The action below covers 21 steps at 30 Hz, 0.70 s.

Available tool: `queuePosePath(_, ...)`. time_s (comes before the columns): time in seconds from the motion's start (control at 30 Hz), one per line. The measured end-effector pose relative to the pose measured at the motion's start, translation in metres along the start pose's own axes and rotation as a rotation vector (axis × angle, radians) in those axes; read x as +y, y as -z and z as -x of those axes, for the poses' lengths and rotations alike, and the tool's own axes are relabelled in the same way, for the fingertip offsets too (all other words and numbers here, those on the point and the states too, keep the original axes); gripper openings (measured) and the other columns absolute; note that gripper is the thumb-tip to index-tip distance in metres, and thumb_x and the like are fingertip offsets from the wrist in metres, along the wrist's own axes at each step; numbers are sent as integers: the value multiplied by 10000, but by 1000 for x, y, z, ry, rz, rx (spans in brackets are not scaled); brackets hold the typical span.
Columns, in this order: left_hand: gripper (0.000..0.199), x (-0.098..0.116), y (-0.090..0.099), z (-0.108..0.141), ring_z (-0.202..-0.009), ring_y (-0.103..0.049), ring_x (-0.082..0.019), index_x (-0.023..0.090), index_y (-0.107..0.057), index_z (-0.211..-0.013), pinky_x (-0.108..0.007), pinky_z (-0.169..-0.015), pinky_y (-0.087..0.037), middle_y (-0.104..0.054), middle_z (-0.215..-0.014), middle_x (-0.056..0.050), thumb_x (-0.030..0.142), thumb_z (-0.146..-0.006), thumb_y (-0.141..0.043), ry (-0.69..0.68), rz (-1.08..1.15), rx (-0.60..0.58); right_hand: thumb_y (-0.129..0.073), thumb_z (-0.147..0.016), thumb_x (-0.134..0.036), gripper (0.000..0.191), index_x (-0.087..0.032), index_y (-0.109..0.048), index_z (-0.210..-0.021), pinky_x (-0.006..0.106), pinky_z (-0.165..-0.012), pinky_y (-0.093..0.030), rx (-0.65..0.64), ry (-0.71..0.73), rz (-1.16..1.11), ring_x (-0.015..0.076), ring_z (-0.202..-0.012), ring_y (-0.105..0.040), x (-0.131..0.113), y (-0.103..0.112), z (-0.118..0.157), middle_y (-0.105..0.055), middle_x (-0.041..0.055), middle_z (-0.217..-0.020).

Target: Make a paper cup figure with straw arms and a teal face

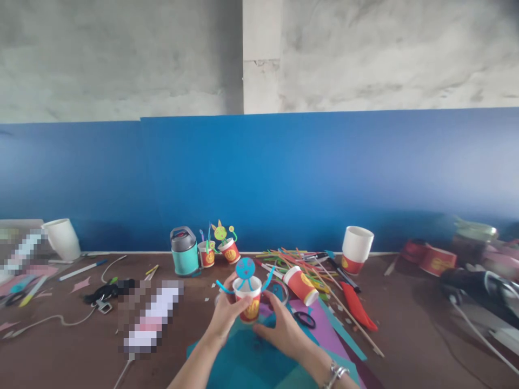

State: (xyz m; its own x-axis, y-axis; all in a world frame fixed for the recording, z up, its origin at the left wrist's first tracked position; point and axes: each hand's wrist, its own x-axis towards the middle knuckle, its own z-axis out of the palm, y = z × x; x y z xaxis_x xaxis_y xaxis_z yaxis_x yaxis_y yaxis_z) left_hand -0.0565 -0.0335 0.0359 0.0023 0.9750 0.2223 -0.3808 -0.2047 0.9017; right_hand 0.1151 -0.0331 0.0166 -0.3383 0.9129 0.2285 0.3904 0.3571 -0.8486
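A red and white paper cup [252, 312] with a yellow print stands upright in front of me. A round blue paper face [245, 268] rises above it, and curled blue strips stick out like arms on both sides. My left hand [227, 313] is closed around the cup's left side, thumb across its front. My right hand [280, 324] is close by the cup's right side, fingers apart and thumb near the base; whether it touches the cup is hard to tell. Under the hands lies teal paper [239, 359], with a purple sheet [324, 327] beside it.
Behind are a teal flask [185, 254] and a decorated cup [229, 252]. To the right lie a tipped paper cup [300, 285], coloured sticks, black-handled scissors [305, 319] and a red packet [357, 305]; stacked cups [357, 246] stand beyond. A phone-like blurred item [154, 316] with a cable lies left.
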Motion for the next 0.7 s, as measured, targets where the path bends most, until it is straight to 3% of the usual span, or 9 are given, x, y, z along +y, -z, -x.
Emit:
queuePosePath(0.13, 748, -6, 13, -7, -1118, -596, -314, 211, -573, -1269, -424, -991, -429, -668, -1185, -116, 402, -606, -863, -26, -22, 61, -644, -720, -204, 392, -200, -702, -1108, 452, -1074, -352, -132, 48, 278, 315, -1224, -503, -5, 6, 4, -589, 134, -1281)
queuePosePath(0.27, 746, -13, 15, -8, -1131, -594, -312, 185, -550, -1282, -417, -984, -439, -663, -1183, -130, 424, -635, -835, -51, -79, 38, -638, -752, -226, 390, -252, -704, -1135, 481, -1099, -288, -234, 54, 375, 333, -1291, -429, -11, 6, 8, -545, 115, -1352)
queuePosePath(0.47, 837, -29, 20, -8, -1024, -650, -298, 175, -484, -1330, -418, -904, -494, -693, -1075, -111, 435, -615, -833, -50, -302, 179, -622, -704, -152, 246, -220, -720, -920, 419, -1046, -346, -181, 47, 353, 287, -1202, -499, -14, 4, 7, -613, 86, -1223)
queuePosePath(0.7, 850, -30, 21, -6, -1005, -658, -279, 197, -394, -1385, -415, -898, -492, -655, -1136, -116, 409, -670, -800, -105, -314, 199, -611, -709, -154, 323, -197, -690, -1019, 434, -1063, -327, -197, 32, 353, 295, -1220, -477, -11, 2, 8, -581, 120, -1246)
